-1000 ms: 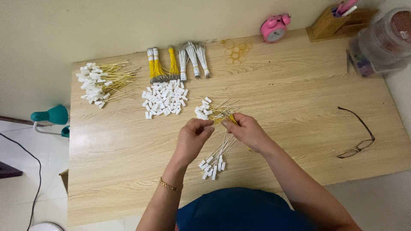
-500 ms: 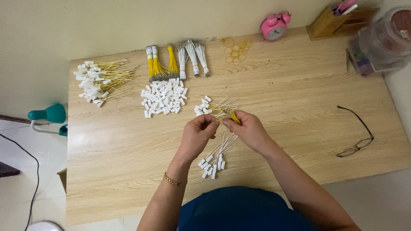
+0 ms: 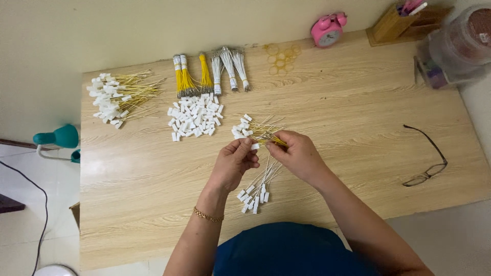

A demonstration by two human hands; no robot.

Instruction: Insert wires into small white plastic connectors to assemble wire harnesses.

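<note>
My left hand (image 3: 236, 162) pinches a small white connector (image 3: 254, 146) between thumb and fingers over the middle of the wooden table (image 3: 358, 153). My right hand (image 3: 296, 154) grips a thin yellow wire (image 3: 273, 138), its tip meeting the connector. Just behind the hands lies a small heap of yellow wires with white connectors (image 3: 250, 128). Under the hands sits a bunch of white wires with connectors (image 3: 255, 191).
A pile of loose white connectors (image 3: 194, 116) and bundles of yellow and white wires (image 3: 209, 71) lie at the back. A heap of finished yellow pieces (image 3: 115, 94) is far left. Glasses (image 3: 427, 158) at right; pink alarm clock (image 3: 327, 29), wooden holder (image 3: 404, 23), clear jar (image 3: 460, 46) back right.
Both hands have stayed over the same spot, with only small finger movements as the wire and connector are brought together. Nothing else on the table has moved.
</note>
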